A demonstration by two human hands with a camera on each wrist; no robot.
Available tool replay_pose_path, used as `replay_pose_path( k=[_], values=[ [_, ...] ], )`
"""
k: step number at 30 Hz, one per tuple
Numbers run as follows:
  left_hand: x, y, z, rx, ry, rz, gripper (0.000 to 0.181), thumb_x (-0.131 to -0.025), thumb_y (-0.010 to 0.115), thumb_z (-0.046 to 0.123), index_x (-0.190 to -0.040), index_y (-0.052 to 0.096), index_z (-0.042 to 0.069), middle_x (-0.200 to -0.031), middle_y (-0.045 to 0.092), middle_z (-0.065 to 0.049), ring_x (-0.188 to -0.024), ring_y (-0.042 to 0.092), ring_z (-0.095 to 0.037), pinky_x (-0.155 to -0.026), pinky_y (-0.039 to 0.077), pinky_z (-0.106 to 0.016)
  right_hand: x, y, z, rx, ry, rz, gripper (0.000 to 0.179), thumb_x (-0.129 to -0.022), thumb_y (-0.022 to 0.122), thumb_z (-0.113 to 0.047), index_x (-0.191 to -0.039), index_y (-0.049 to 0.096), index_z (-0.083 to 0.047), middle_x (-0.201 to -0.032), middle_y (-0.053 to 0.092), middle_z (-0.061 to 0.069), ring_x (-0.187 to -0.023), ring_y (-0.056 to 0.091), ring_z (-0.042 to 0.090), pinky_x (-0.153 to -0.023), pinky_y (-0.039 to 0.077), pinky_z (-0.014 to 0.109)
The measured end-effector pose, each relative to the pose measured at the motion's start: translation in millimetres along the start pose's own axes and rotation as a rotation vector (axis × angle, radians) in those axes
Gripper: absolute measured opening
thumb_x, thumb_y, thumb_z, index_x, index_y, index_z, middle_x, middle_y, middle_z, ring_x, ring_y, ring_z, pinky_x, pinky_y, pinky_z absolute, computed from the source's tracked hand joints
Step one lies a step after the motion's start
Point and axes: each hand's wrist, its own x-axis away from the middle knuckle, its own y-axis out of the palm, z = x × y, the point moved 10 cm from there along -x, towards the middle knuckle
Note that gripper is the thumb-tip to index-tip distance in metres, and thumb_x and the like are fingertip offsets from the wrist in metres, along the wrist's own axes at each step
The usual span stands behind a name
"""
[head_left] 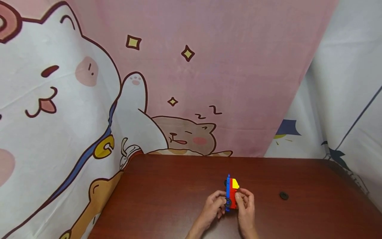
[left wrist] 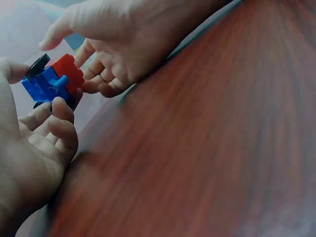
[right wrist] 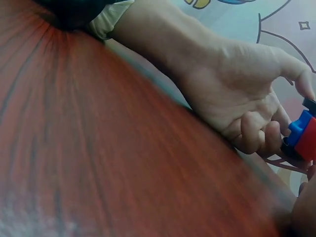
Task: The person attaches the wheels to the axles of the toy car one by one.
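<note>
Fingers of the left hand [head_left: 211,207] are pinching one black wheel [head_left: 228,202] of a blue, red and yellow toy vehicle [head_left: 233,196]; those of the right hand [head_left: 247,207] are clamping its red side. The left wrist view is exposing a blue peg [left wrist: 63,81] between the hands; only the head view is showing a loose wheel [head_left: 284,195], rightward. The tabletop [head_left: 167,186] is extending beyond the fingertips to its far edge.

Curtained indoor nook, cartoon-cat fabric hangings [head_left: 238,66], wood-grain table [head_left: 161,192]
</note>
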Motion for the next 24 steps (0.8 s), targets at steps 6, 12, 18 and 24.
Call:
replay_pose_path(
  k=[6,12,18,24],
  values=[
    [2.8,3.5,6.1,-0.028,0.019,-0.066,0.034,-0.091,0.058,0.013,-0.112,0.057,-0.014,-0.072,0.053,-0.001,-0.05,0.042,-0.005,-0.043,0.033,-0.016,2.3,-1,-6,-0.096,-0.099,0.008,0.016,-0.096,0.059,0.0,-0.107,0.047,0.003,-0.083,0.061,-0.009,-0.074,0.06,0.001,-0.065,0.048,0.015],
    [1.5,1.9,1.5,0.034,-0.005,0.008,0.035,-0.095,0.063,0.018,-0.114,0.057,-0.011,-0.085,0.06,0.001,-0.061,0.054,-0.006,-0.051,0.047,-0.019,5.5,-3,-13,-0.128,-0.183,0.024,0.015,-0.093,0.057,0.01,-0.096,0.042,0.01,-0.077,0.058,-0.009,-0.07,0.058,-0.001,-0.061,0.048,0.014],
    [-0.3,-1.6,1.5,0.1,0.013,0.075,0.045,-0.093,0.064,0.014,-0.134,0.049,0.001,-0.104,0.066,-0.004,-0.083,0.065,-0.009,-0.059,0.054,-0.021,5.0,3,-9,-0.007,-0.146,-0.034,0.017,-0.094,0.057,0.006,-0.094,0.041,0.006,-0.072,0.052,-0.007,-0.064,0.054,0.002,-0.055,0.046,0.018],
    [-1.8,-4.3,0.8,0.068,0.02,0.1,0.045,-0.091,0.062,0.005,-0.134,0.05,0.002,-0.091,0.062,0.004,-0.075,0.062,-0.004,-0.057,0.052,-0.019,4.4,7,-3,0.139,-0.1,-0.092,0.016,-0.097,0.057,-0.004,-0.092,0.043,0.001,-0.071,0.049,-0.006,-0.063,0.052,0.004,-0.054,0.046,0.021]
  ],
)
